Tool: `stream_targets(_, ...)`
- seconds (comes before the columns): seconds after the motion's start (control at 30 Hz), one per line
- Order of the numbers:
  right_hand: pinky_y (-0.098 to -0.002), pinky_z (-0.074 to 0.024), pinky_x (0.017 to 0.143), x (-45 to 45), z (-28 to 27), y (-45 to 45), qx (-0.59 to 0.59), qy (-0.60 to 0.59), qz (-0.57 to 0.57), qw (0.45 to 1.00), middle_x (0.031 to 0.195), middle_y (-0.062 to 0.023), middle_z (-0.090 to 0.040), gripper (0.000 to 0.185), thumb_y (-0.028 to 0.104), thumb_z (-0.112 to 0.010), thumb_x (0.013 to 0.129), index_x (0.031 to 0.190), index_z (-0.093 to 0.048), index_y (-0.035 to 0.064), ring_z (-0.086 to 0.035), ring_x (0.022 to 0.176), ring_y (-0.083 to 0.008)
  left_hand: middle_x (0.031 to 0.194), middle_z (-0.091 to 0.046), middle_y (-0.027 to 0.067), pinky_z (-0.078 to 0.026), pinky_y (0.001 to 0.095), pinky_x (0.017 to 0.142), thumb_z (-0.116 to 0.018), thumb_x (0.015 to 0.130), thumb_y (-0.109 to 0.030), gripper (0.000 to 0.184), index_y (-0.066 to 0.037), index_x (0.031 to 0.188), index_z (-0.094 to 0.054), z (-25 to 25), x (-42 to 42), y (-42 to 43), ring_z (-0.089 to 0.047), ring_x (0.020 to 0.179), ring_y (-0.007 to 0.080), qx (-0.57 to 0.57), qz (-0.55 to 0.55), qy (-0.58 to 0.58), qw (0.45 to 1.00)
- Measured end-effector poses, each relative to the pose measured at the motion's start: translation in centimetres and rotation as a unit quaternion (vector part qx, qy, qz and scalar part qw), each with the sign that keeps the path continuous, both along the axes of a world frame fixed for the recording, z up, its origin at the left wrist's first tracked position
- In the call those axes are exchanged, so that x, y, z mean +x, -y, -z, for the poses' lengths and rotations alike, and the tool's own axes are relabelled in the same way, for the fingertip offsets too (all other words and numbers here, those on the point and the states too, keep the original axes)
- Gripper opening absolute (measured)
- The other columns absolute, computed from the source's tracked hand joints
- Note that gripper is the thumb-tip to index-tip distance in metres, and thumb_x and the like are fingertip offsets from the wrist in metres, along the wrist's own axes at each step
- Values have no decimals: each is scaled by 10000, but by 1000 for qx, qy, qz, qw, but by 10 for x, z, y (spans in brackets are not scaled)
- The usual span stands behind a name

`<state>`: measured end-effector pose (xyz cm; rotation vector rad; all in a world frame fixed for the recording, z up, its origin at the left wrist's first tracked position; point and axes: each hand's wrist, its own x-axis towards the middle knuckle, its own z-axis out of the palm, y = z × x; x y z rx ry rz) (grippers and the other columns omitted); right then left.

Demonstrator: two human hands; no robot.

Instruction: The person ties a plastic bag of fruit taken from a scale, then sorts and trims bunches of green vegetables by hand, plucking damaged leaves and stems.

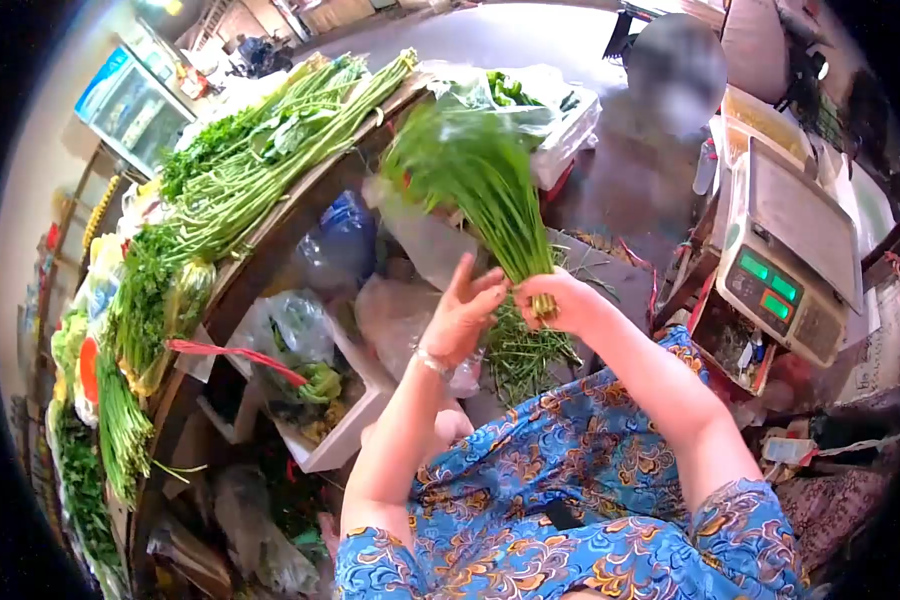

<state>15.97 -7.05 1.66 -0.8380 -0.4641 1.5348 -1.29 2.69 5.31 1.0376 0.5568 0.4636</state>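
My right hand (564, 300) is closed round the stem ends of a bunch of long-stemmed greens (505, 215). The bunch points up and away from me, and its leafy top is smeared by motion. Just left of the stems, my left hand (460, 315) is raised with its fingers apart, holding nothing. Whether its fingertips touch the stems I cannot tell. Below both hands lies a heap of loose green trimmings (530, 355).
A curved stall shelf (280, 215) carries heaped vegetables (260, 180) on the left. Under it stand a white foam box (345, 430) and plastic bags (340, 240). A digital scale (795, 255) is at the right. Bagged greens (510, 90) stand ahead, near another person (675, 75).
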Motion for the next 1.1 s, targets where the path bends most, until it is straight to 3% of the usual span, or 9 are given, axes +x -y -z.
stream_targets(0.1, -323, -426, 410, 18, 52, -1, -228, 205, 35, 951, 646, -74, -571, 118, 49, -679, 734, 815, -599, 16, -559, 514, -178, 1005, -625, 59, -450, 236, 578, -681, 860, -239, 616, -50, 1379, -409, 63, -8, 0, -592, 794, 121, 24, 4, -220, 975)
stream_targets(0.17, -333, -410, 394, 32, 36, -2, -198, 24, 88, 976, 599, -77, -542, 91, 39, -671, 737, 766, -587, 17, -537, 482, -176, 1073, -609, 62, -429, 213, 598, -700, 849, -255, 720, -66, 1433, -323, 80, -17, 8, -595, 863, 123, -80, 14, -214, 973)
stream_targets(0.5, -342, -415, 369, 64, 82, 21, -345, 258, 55, 901, 590, -94, -549, 121, 69, -675, 735, 749, -577, 0, -521, 436, -202, 901, -673, 62, -490, 268, 714, -620, 905, -248, 354, -50, 1191, -549, 90, 0, 9, -645, 819, 149, 15, 117, -126, 985)
stream_targets(0.63, -342, -418, 368, 54, 59, 19, -289, 142, 71, 944, 603, -105, -571, 98, 67, -682, 722, 735, -609, 4, -526, 439, -197, 797, -677, 91, -521, 278, 660, -562, 937, -214, 236, -47, 1101, -588, 86, -2, 8, -647, 681, 153, -1, 179, -162, 971)
stream_targets(0.73, -349, -400, 336, 48, 84, 28, -369, 356, 1, 859, 607, -122, -580, 82, 17, -666, 700, 731, -596, -13, -521, 406, -206, 1052, -633, 125, -515, 282, 785, -632, 875, -113, 393, -57, 1251, -533, 81, -2, 25, -620, 840, 134, 57, 135, -131, 980)
stream_targets(0.87, -342, -415, 373, 47, 68, 29, -274, 227, 27, 934, 597, -102, -568, 135, 84, -688, 703, 750, -608, -15, -527, 443, -201, 1257, -543, 125, -492, 303, 877, -704, 807, -57, 563, -67, 1329, -492, 95, -2, 29, -571, 1017, 166, 95, 94, -158, 978)
stream_targets(0.97, -360, -437, 383, 51, 85, 35, -341, 606, -102, 712, 563, -85, -561, 131, 119, -664, 711, 735, -606, 4, -525, 412, -184, 1233, -570, 110, -533, 310, 837, -638, 805, 65, 464, -29, 1250, -547, 80, 3, 35, -555, 1147, 211, 18, 86, -151, 985)
stream_targets(1.03, -348, -464, 413, 50, 83, 33, -345, 578, -56, 737, 580, -87, -588, 137, 121, -665, 682, 730, -614, 3, -552, 423, -184, 1260, -557, 113, -543, 323, 849, -604, 774, 133, 488, -24, 1234, -554, 90, 4, 34, -503, 1230, 239, 108, 110, -110, 982)
stream_targets(1.1, -353, -514, 550, 56, 79, 36, -267, 374, 11, 888, 709, -143, -662, 182, 150, -661, 702, 827, -664, 19, -651, 588, -226, 1237, -568, 110, -568, 355, 829, -596, 745, 157, 487, -19, 1199, -569, 93, 3, 34, -519, 1208, 231, 45, 115, -103, 987)
